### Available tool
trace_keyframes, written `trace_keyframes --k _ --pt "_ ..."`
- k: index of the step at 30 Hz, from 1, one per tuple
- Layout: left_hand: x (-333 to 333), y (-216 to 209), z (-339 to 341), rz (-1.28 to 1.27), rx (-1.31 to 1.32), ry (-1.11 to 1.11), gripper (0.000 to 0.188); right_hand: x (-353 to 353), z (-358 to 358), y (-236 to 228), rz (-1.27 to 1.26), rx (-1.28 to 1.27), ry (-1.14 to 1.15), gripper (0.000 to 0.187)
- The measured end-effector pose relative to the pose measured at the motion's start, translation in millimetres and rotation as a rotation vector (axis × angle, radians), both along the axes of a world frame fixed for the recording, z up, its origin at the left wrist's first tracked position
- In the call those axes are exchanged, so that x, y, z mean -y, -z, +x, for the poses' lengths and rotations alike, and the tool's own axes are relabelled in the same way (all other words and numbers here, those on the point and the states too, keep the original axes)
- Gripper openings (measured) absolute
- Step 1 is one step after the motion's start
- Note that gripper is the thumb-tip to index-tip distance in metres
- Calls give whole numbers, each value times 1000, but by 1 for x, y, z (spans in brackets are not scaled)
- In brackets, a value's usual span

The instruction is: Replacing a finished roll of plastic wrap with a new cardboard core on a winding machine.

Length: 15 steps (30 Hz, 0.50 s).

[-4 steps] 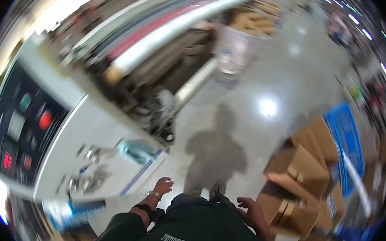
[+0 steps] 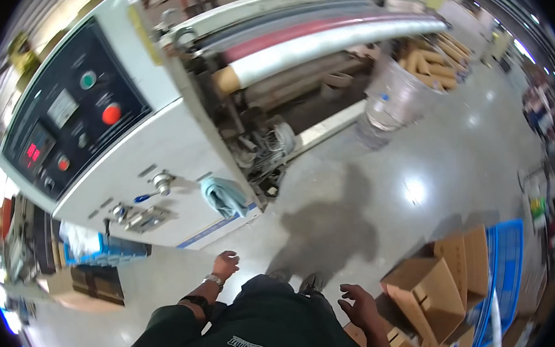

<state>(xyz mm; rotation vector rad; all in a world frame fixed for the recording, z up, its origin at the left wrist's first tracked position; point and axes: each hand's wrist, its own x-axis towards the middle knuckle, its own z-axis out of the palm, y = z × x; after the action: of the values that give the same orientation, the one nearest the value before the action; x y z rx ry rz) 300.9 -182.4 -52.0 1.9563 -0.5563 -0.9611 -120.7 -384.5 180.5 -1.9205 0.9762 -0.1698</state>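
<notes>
My left hand (image 2: 225,264) hangs at my left side above the floor, fingers loosely bent and apart, with nothing in it. A watch and a dark band circle that arm. On the other side, my right hand (image 2: 360,304) hangs with its fingers spread and holds nothing; it is nearest to the open cardboard boxes (image 2: 423,292). Ahead to the left stands a white machine cabinet (image 2: 211,224) with a dark control panel (image 2: 77,105). A pale blue cloth (image 2: 223,198) hangs on the cabinet's front near metal valve fittings (image 2: 162,183). Neither hand touches the machine or the boxes.
A white roll (image 2: 326,53) lies across the machine beside red and grey rollers. Beyond it, a clear-wrapped bin (image 2: 394,94) holds brown cardboard tubes (image 2: 429,68). A blue plastic crate (image 2: 503,276) stands on edge behind the boxes; another blue crate (image 2: 118,251) sits below the cabinet.
The whole view has swung to the left, so the machine, bin and boxes sit farther right or lower in it. Both hands keep nearly the same pose, with nothing in them.
</notes>
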Motion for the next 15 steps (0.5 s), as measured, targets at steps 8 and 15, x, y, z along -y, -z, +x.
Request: trace_keyframes --k 8,15 --pt "-83 -194 13 -313 329 -930 30 80 109 -41 -334 150 -499 43" --pt "-126 -272 106 -434 825 -804 43 50 312 -76 -326 425 -771 37"
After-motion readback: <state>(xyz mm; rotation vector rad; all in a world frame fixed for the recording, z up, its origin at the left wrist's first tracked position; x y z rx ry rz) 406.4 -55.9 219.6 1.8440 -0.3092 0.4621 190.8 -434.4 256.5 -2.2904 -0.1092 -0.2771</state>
